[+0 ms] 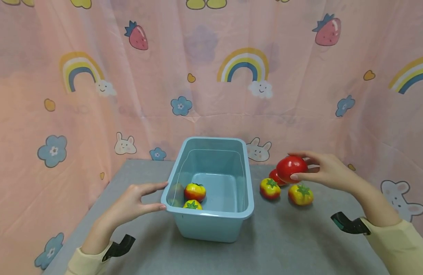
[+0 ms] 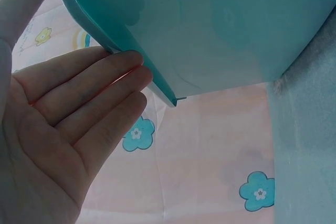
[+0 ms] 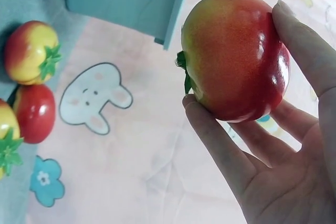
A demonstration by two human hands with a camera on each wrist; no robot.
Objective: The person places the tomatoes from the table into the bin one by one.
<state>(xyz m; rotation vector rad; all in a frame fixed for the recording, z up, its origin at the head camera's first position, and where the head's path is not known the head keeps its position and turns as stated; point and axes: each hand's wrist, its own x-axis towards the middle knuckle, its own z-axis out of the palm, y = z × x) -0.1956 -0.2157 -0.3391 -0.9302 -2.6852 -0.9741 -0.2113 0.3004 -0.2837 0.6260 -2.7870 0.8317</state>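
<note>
Above the table, my right hand [image 1: 330, 172] pinches a shiny red tomato [image 1: 291, 169] between thumb and fingers. In the right wrist view this tomato [image 3: 233, 59] shows a yellowish side and a green stem. My left hand [image 1: 137, 202] touches the left rim of a light blue plastic bin [image 1: 211, 228], its fingers nearly straight against the edge in the left wrist view. Inside the bin lie two yellow-red tomatoes, one [image 1: 195, 192] behind the other [image 1: 192, 205], which the front wall partly hides.
Right of the bin, a yellow-red tomato [image 1: 270, 188], another yellow one [image 1: 301, 195] and a red one [image 1: 275, 177] stand on the grey table [image 1: 290, 244]. The held tomato partly covers the red one. A pink patterned curtain [image 1: 211, 103] hangs behind the table.
</note>
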